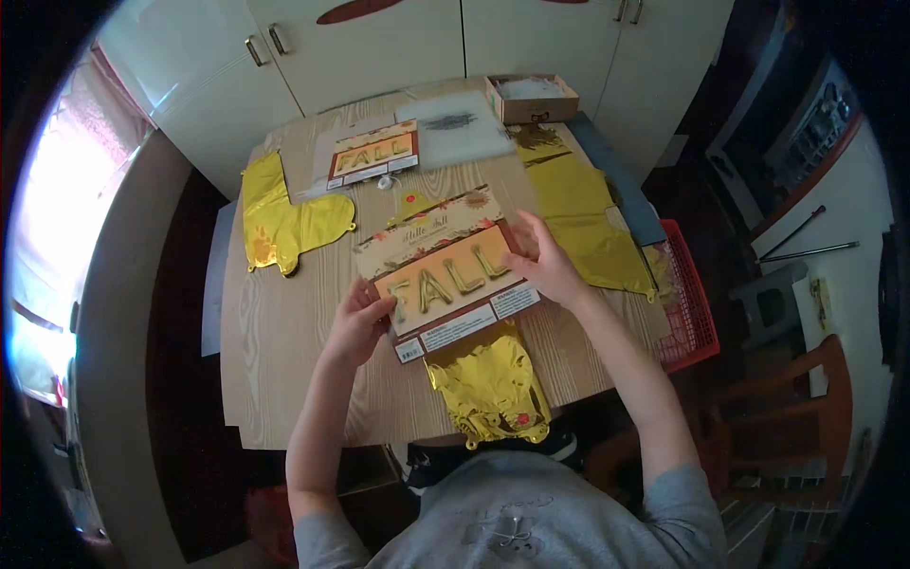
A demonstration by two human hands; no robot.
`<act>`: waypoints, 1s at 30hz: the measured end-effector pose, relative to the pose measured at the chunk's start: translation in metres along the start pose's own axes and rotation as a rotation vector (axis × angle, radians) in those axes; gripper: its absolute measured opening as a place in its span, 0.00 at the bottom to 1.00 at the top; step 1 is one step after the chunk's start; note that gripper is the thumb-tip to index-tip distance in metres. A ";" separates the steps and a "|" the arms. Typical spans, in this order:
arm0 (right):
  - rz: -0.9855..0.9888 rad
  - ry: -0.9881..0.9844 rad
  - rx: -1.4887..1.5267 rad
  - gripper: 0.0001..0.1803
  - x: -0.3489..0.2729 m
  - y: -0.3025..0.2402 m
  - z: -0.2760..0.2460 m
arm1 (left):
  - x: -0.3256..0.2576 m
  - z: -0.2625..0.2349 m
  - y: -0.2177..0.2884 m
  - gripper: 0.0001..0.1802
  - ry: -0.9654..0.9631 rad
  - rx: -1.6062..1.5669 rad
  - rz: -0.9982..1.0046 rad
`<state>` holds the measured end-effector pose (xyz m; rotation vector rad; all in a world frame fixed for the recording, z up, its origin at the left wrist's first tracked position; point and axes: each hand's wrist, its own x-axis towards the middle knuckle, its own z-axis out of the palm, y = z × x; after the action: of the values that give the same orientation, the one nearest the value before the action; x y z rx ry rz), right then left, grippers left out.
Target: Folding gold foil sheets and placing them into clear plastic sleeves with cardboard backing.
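While the left hand (pixel 363 318) and right hand (pixel 552 267) pinch opposite edges of the card (pixel 438 256) over the bench (pixel 303 379), I see its long side slanting from near left to far right, gold foil (pixel 488 384) on its near side.

A room in a home is suggested: glossy white cupboards (pixel 379 59) with metal handles (pixel 255 51) are seen along the top of the frame, a pinkish curtain (pixel 106 106) is hung at upper left, and a wooden chair (pixel 838 408) is placed at lower right.
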<state>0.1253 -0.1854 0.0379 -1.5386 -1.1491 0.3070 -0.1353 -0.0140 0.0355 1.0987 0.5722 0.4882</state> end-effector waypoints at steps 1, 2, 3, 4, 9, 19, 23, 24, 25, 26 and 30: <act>0.237 -0.042 0.281 0.44 0.000 0.014 0.003 | 0.004 0.005 -0.001 0.20 0.002 0.041 0.015; 0.241 -0.078 0.197 0.46 0.000 0.026 0.006 | 0.007 0.009 -0.001 0.21 0.003 0.081 0.030; 0.248 -0.121 0.120 0.48 0.002 0.030 0.012 | 0.013 0.005 -0.004 0.29 0.055 0.203 0.005; 0.255 -0.162 0.042 0.50 0.003 0.032 0.015 | 0.017 0.002 -0.011 0.32 0.075 0.255 0.069; 0.116 -0.175 -0.298 0.33 -0.002 0.040 0.023 | 0.016 0.006 -0.021 0.44 0.099 0.666 0.197; -0.107 -0.097 -0.772 0.28 -0.010 0.038 0.031 | 0.015 0.011 -0.037 0.37 0.219 1.505 0.475; -0.108 -0.084 -0.788 0.28 -0.011 0.032 0.033 | 0.015 0.011 -0.034 0.31 0.087 1.553 0.452; -0.124 -0.073 -0.791 0.28 -0.011 0.033 0.033 | 0.015 0.011 -0.033 0.30 0.046 1.574 0.448; -0.141 -0.062 -0.793 0.28 -0.012 0.034 0.033 | 0.014 0.013 -0.032 0.30 0.010 1.578 0.456; -0.157 -0.051 -0.795 0.28 -0.013 0.035 0.033 | 0.013 0.015 -0.031 0.30 -0.026 1.582 0.463; -0.175 -0.054 -0.829 0.29 -0.012 0.033 0.033 | 0.010 0.019 -0.028 0.26 -0.120 1.616 0.518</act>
<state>0.1122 -0.1714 -0.0065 -2.1178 -1.5460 -0.2948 -0.1126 -0.0312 0.0142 2.8411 0.5220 0.3301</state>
